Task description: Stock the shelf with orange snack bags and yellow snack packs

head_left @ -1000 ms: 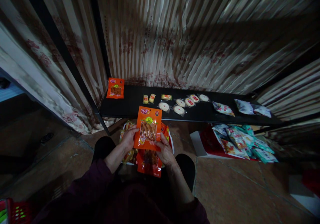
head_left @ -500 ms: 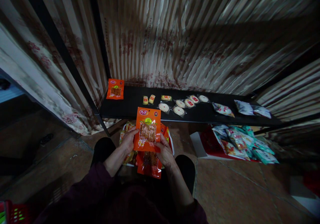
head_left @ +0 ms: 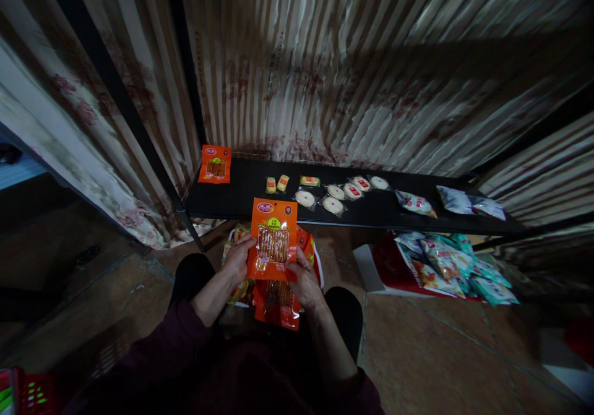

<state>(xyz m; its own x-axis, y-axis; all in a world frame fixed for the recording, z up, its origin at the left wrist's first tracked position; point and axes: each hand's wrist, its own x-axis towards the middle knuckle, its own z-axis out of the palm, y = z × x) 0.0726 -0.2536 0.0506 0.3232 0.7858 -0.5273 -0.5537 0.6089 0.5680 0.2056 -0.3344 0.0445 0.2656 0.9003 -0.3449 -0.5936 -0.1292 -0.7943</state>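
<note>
An orange snack packet [head_left: 273,242] with a clear window is held upright between my two hands. My left hand [head_left: 237,260] pinches its left edge, and my right hand [head_left: 305,279] grips the lower right edge. Below it, another orange packet [head_left: 277,307] lies over a container of snack packets [head_left: 241,232] between my knees; the held packet and my hands hide part of it. A similar orange packet [head_left: 215,164] is at the left end of the black shelf [head_left: 232,208].
Small yellow packs [head_left: 310,181], round wrapped biscuits [head_left: 333,205] and white bags [head_left: 453,200] lie along the shelf. Under its right part, a box [head_left: 371,269] holds several green and white bags [head_left: 445,260]. A red basket [head_left: 34,393] is at the lower left.
The held orange packet has shifted very slightly left with my hands. Both hands keep their hold on it.
</note>
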